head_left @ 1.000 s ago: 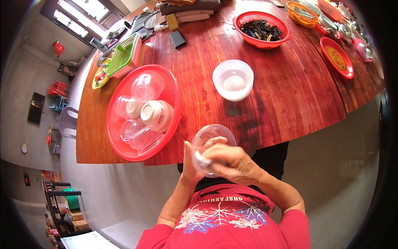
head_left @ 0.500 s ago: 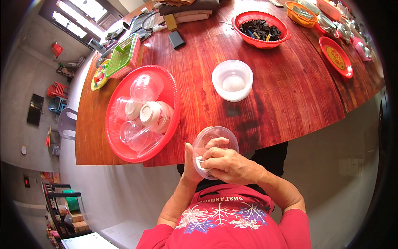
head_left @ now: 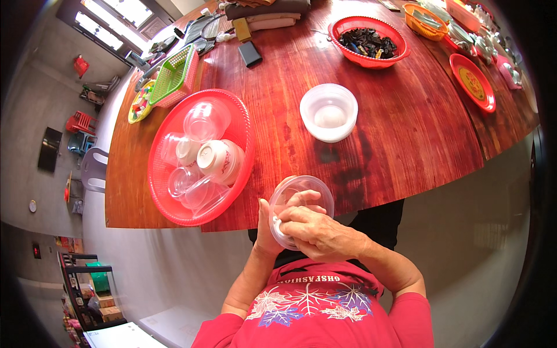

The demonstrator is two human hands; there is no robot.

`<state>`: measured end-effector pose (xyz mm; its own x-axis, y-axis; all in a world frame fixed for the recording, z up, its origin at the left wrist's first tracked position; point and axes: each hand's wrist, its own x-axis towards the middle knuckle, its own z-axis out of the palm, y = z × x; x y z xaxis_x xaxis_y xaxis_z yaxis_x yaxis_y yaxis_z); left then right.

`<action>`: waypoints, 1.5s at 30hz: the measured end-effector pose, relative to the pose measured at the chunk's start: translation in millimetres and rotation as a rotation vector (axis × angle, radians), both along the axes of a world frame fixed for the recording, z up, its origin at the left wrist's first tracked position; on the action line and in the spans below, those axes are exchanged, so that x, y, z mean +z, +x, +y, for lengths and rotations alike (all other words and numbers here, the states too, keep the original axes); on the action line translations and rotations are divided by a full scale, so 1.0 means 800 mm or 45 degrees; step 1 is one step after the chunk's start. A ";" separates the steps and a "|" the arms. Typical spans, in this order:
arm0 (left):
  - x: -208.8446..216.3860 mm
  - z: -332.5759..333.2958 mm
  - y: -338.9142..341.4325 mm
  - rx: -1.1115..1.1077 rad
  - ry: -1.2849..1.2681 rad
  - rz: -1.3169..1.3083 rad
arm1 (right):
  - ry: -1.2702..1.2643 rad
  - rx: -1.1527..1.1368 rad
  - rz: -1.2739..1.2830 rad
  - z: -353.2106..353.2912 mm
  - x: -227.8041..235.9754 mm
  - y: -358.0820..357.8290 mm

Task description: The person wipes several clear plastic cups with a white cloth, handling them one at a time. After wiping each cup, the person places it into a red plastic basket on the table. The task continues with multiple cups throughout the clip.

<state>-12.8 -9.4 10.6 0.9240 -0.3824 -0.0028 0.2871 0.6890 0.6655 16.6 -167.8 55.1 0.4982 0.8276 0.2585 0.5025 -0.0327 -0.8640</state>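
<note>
Close to the table's front edge, a clear round plastic bowl [head_left: 322,192] is tilted up toward me, off the table. My left hand [head_left: 266,232] is wrapped around its left side and underneath, the fingers partly seen through the plastic. Inside the bowl, the bent fingers of my right hand [head_left: 319,233] press a small white cloth or tissue [head_left: 277,225] against the left wall. Most of that white piece is hidden by the fingers. Beyond my hands, a stack of translucent white bowls [head_left: 329,132] stands upright on the table.
On my left, a red plastic basket [head_left: 248,124] holds clear cups and white paper cups [head_left: 213,155]. Behind it sits a green and pink basket [head_left: 174,78]. Farther back are a dark phone-like box [head_left: 250,54], a red basket [head_left: 371,61] of black pieces, and an orange-red plate [head_left: 473,83].
My right fingers have shifted slightly inside the bowl, and less of the white cloth shows. My left hand keeps its hold on the bowl. The whole view has moved a little.
</note>
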 end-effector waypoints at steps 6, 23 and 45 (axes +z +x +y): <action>-0.006 0.008 0.005 0.089 -0.126 0.364 | 0.029 -0.150 -0.518 -0.020 -0.004 0.000; -0.011 -0.007 -0.003 0.326 0.188 -0.079 | 0.171 0.140 -0.076 -0.022 -0.023 0.010; -0.010 0.000 0.005 0.128 0.057 0.463 | -0.368 0.005 -0.247 -0.041 -0.020 0.019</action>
